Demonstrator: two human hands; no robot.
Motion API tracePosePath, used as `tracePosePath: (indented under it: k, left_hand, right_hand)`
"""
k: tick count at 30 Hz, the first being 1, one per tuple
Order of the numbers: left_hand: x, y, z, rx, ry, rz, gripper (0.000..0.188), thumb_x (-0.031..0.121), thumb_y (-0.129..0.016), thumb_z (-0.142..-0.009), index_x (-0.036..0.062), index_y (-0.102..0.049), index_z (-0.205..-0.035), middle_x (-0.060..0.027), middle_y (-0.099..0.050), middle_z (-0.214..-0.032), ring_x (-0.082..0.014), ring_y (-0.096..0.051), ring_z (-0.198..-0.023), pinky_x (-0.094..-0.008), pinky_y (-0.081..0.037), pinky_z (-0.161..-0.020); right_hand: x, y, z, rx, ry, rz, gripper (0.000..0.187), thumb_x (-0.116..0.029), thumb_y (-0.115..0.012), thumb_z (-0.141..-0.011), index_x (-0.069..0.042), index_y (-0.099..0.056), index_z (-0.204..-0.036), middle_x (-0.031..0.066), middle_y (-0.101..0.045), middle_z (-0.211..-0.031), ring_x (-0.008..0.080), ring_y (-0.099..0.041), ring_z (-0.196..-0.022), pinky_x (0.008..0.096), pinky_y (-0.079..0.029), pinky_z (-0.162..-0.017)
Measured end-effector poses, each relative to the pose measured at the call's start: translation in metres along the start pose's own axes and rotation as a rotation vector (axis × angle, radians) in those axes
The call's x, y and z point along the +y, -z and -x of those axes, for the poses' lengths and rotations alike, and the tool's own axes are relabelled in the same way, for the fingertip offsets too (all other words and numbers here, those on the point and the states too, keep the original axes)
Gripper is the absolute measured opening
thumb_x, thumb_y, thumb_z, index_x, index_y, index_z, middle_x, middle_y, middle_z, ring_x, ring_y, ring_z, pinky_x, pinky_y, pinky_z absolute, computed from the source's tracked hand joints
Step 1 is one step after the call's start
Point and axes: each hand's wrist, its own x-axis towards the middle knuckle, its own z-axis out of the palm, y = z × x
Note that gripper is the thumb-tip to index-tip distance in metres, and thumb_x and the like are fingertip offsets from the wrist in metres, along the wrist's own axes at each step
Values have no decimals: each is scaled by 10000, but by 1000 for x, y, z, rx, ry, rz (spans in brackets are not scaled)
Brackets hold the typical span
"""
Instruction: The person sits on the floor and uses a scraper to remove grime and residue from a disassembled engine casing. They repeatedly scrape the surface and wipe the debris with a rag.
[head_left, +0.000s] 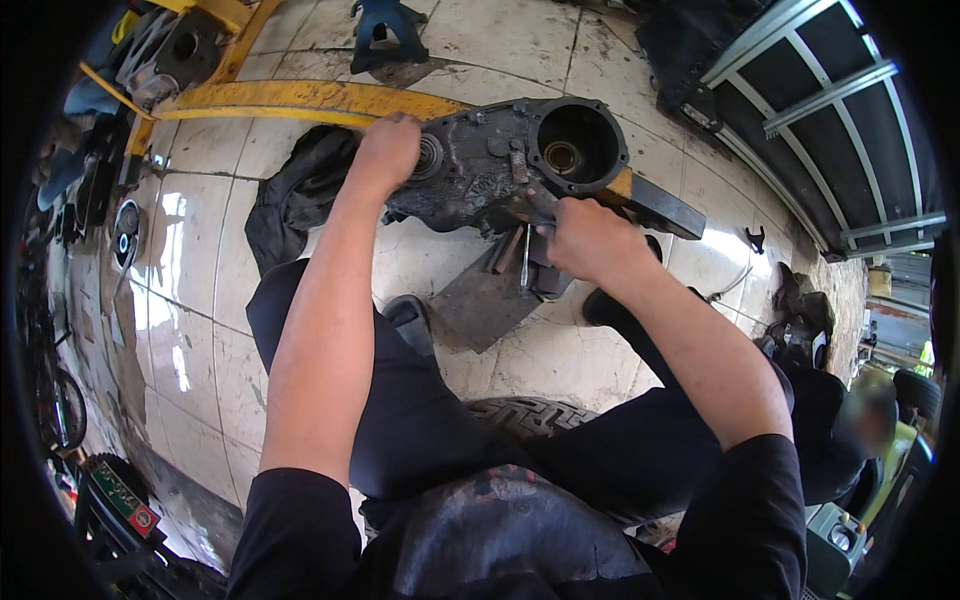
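Touching grimy housing (462,150): left hand (388,155); raised marking (486,185) possibly lettering.

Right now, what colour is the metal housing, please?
The metal housing is dark grey; the head view shows it best.

Hands (390,150) at dark metal housing (468,165)

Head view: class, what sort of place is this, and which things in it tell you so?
Probably a vehicle repair workshop: a grimy metal housing with a large round opening, a yellow frame on the floor, and a blue stand beyond it.
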Motion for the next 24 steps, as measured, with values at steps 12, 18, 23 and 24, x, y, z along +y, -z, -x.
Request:
tracePosePath:
  k: [12,18,23,24]
  left_hand:
    - [-6,4,4,22,-292,-424,310,86,-439,-951,-62,-680,-1077,-318,-654,-1150,-443,-648,-1089,-490,-516,-955]
    - [3,1,4,25,-236,-431,317,96,-437,-958,-67,-674,-1090,-304,-661,-1148,-446,-634,-1119,-486,-507,-971]
    - [-19,0,-11,17,-109,-220,383,155,-384,-981,-80,-662,-1099,-331,-624,-1218,-475,-587,-1180,-492,-456,-1038]
    - [-19,-1,-11,14,-72,-157,400,169,-372,-984,-83,-660,-1102,-340,-613,-1237,-483,-576,-1191,-494,-444,-1052]
  right_hand:
    - [-17,-34,9,103,-100,-287,376,-325,-589,-978,-9,-710,-1140,260,-716,-1090,436,-691,-1050,502,-557,-911]
    - [-7,-43,-2,80,22,-340,372,-326,-578,-983,-38,-711,-1177,229,-730,-1078,431,-686,-1065,497,-552,-920]
    - [-32,-28,4,113,0,-352,457,-330,-556,-985,-125,-599,-1391,229,-730,-1062,430,-691,-1042,496,-552,-918]
    - [-31,-31,7,118,21,-385,494,-327,-552,-984,-134,-564,-1438,229,-731,-1054,430,-693,-1035,496,-552,-918]
